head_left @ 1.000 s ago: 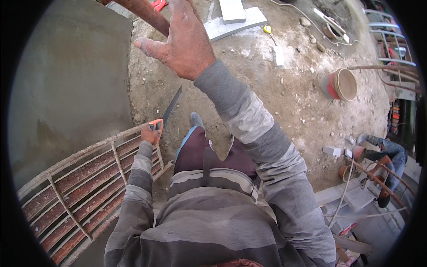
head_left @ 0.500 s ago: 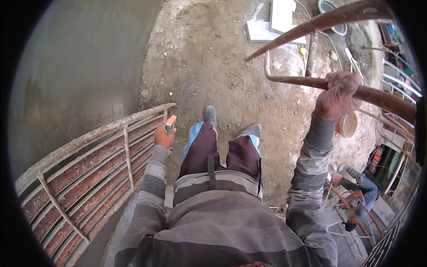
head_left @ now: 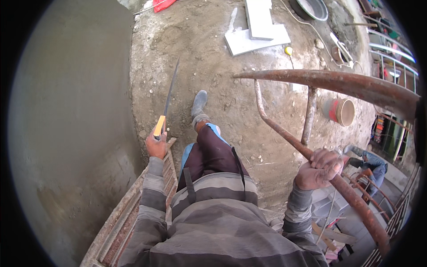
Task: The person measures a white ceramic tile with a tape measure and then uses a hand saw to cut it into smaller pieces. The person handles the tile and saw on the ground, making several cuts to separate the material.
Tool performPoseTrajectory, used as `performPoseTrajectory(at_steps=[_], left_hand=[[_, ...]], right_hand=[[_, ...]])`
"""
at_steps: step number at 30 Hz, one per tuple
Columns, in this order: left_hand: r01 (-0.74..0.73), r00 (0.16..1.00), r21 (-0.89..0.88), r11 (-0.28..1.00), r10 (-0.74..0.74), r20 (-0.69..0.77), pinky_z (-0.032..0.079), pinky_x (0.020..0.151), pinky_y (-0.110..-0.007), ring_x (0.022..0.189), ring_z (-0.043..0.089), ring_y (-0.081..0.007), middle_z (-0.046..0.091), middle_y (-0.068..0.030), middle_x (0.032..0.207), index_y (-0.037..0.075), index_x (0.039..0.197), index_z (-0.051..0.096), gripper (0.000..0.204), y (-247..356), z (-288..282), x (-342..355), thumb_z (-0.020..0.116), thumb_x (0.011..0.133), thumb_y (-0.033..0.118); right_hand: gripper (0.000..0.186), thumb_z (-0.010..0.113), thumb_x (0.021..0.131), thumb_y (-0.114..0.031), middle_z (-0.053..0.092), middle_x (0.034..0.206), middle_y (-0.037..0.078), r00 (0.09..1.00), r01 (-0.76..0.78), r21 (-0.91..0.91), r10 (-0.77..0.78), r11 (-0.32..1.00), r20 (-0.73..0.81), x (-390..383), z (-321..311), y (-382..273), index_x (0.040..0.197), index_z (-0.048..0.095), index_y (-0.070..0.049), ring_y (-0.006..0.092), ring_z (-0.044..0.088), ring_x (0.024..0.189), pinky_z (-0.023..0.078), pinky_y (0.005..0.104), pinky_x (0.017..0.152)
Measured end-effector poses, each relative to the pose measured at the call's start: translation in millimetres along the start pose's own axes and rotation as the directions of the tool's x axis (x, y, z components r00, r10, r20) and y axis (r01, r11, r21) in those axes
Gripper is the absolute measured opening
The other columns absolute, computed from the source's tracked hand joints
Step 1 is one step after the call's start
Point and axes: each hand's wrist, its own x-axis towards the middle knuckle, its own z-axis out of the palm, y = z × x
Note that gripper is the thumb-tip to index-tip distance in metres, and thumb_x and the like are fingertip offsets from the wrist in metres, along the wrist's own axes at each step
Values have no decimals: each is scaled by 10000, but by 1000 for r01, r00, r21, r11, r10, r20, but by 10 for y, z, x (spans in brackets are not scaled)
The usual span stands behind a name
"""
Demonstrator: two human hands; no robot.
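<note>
My left hand (head_left: 156, 144) grips a trowel (head_left: 167, 103) by its orange handle; the long thin blade points up and away over the dirt ground. My right hand (head_left: 321, 168) is closed around a rusty scaffold pipe (head_left: 356, 202) that slants down to the right. My legs hang below me, one grey shoe (head_left: 198, 103) over the ground. I sit high up on a rusty metal platform (head_left: 129, 213) next to a grey plastered wall (head_left: 66, 133).
More rusty pipes (head_left: 329, 82) cross in front at the right. On the ground lie white slabs (head_left: 258, 33), a red bucket (head_left: 340, 111), a metal basin (head_left: 311, 8) and cables. Another person (head_left: 367, 162) crouches at the lower right, beside railings (head_left: 396, 58).
My right hand came down from a raised position and took hold of the slanting pipe. The view shifted and my left hand lifted the trowel further out from the platform.
</note>
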Motion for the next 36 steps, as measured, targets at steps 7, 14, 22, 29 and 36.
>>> performPoseTrajectory(at_steps=[7,14,22,29,36], left_hand=[[-188,982,69,980,187,27,506,845,-342,928,673,-211,713,-155,1029,-31,1177,647,394,729,-146,1593,718,799,54],[-270,960,122,955,258,105,505,834,-332,894,654,-184,715,-111,1009,-55,1156,647,346,1300,-294,2775,698,830,51],[-490,843,102,865,442,307,494,802,-313,846,602,-143,690,-80,933,-69,1085,651,335,2186,163,4066,743,819,113],[-562,741,136,816,424,520,477,700,-336,740,561,-162,630,-75,812,-64,991,648,270,3169,642,4506,729,816,125],[-750,486,-81,656,630,606,446,682,-345,734,517,-174,604,-59,821,-74,1016,631,321,4055,1529,4592,737,824,160]], right_hand=[[355,500,1003,-289,354,606,-26,928,-171,-146,110,974,-356,-18,287,-105,705,362,-154,93,377,529,356,263,573],[346,453,1009,-263,314,622,-24,752,-296,-163,124,941,-648,58,552,-94,707,325,-154,106,354,602,373,287,619],[292,491,1008,-280,376,668,-21,440,-324,-256,-95,911,-893,30,639,59,763,406,-145,119,430,643,432,306,675],[344,458,1019,-348,600,1050,102,457,-357,-552,-375,753,-807,-620,232,409,1191,533,-58,260,594,871,518,450,796],[304,482,1011,-327,480,596,35,223,-150,-412,-375,899,-900,-466,402,628,814,473,-96,184,480,510,449,335,475]])
